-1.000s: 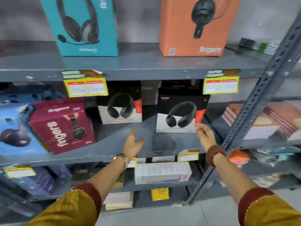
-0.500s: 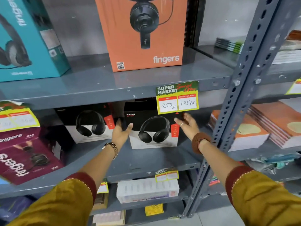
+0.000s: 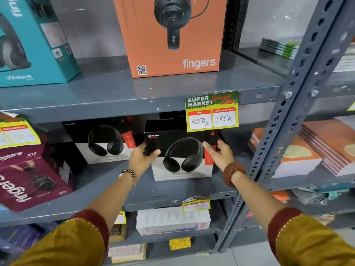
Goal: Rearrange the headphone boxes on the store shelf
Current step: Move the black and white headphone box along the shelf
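A black-and-white Rockerz headphone box [image 3: 180,156] stands upright on the middle shelf [image 3: 153,191]. My left hand [image 3: 141,159] grips its left edge and my right hand [image 3: 221,154] grips its right edge. A second box of the same kind [image 3: 103,143] stands just to its left, further back. A maroon Fingers box [image 3: 32,175] lies tilted at the far left of that shelf. On the shelf above stand an orange Fingers box [image 3: 172,35] and a teal box [image 3: 32,41].
A price tag [image 3: 212,111] hangs from the upper shelf edge over the held box's top right corner. A perforated grey upright [image 3: 284,121] rises right beside my right wrist. Stacked books [image 3: 307,150] fill the neighbouring bay. A white box [image 3: 172,220] lies on the lower shelf.
Both hands have reached in from open, apart positions and closed on the sides of the right black-and-white box. The view has come closer to the shelf.
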